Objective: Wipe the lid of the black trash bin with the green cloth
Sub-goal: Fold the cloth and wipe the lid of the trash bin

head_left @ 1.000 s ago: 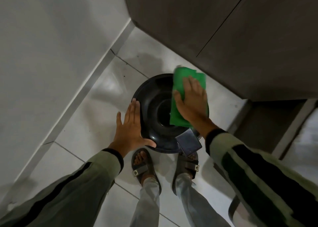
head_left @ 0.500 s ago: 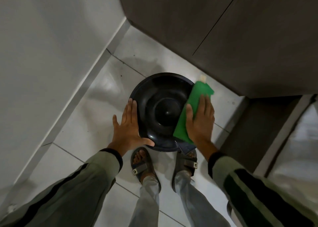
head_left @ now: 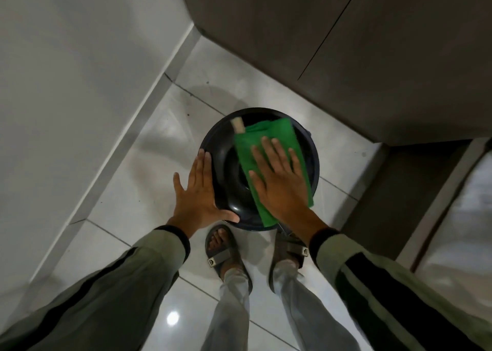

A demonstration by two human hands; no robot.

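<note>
The black trash bin's round lid (head_left: 226, 164) lies below me on the floor bin, glossy with a raised centre. A green cloth (head_left: 277, 135) with a pale tag at its far left corner covers the lid's middle and right half. My right hand (head_left: 279, 183) lies flat on the cloth, fingers spread, pressing it onto the lid. My left hand (head_left: 197, 193) rests flat against the lid's left rim, thumb hooked along the near edge.
A white wall and skirting (head_left: 149, 116) run along the left. Dark cabinet doors (head_left: 332, 44) stand behind and to the right of the bin. My sandalled feet (head_left: 223, 252) stand on white floor tiles just in front of the bin.
My right hand has slid the green cloth from the lid's right edge leftwards over the lid's centre. The left hand has stayed on the left rim.
</note>
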